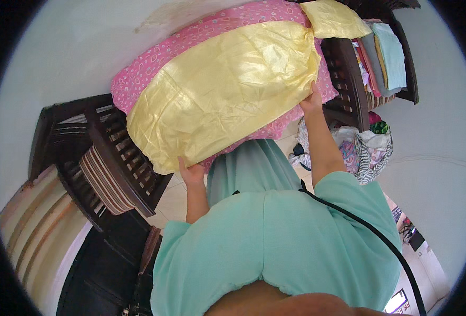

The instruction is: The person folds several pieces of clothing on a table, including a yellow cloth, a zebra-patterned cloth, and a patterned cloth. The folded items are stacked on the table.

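Note:
A shiny pale-yellow cloth [222, 84] is spread over a pink patterned sheet [191, 39], with creases across its middle. My left hand [192, 173] grips the cloth's near edge toward the left, thumb on top and the other fingers hidden beneath. At the right end, my right hand [312, 101] is closed on the cloth's edge where the fabric bunches up. A smaller yellow piece [336, 19] lies past the right end, close against the large cloth; whether the two are joined I cannot tell.
Dark wooden slatted chairs stand on both sides, the left one [130, 147] with a striped cushion [106, 179]. Folded cloths [388, 55] are stacked on the right seat. Below it sits a zebra-striped bag [372, 152] of fabrics. A black cable [370, 224] hangs down my right side.

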Action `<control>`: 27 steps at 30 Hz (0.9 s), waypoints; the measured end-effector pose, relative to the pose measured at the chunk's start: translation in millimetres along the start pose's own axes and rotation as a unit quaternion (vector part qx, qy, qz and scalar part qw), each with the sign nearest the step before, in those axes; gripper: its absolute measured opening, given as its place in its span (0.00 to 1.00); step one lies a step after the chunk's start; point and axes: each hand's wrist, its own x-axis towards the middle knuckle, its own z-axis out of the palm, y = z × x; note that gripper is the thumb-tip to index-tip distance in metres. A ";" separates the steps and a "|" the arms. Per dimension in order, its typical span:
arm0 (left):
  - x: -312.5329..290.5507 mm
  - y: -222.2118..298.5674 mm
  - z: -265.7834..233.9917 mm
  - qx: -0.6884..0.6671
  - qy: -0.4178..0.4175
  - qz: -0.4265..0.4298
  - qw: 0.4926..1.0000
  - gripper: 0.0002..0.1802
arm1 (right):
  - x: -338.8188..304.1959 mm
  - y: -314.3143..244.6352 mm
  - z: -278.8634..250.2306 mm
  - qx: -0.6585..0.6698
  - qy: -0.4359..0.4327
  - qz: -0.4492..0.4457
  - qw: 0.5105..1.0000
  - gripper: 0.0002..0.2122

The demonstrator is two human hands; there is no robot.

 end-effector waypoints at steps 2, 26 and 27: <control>1.9 12.4 0.1 0.003 -0.010 0.027 1.000 0.28 | -0.4 -2.4 12.1 0.003 -0.021 -0.013 1.000 0.19; -20.9 76.7 20.8 0.181 0.108 0.258 0.943 0.20 | -1.2 -63.4 29.5 -0.124 -0.005 -0.089 0.988 0.16; -23.0 74.3 15.6 0.187 0.139 0.265 0.936 0.21 | -4.3 -67.8 22.3 -0.170 0.010 -0.098 0.981 0.16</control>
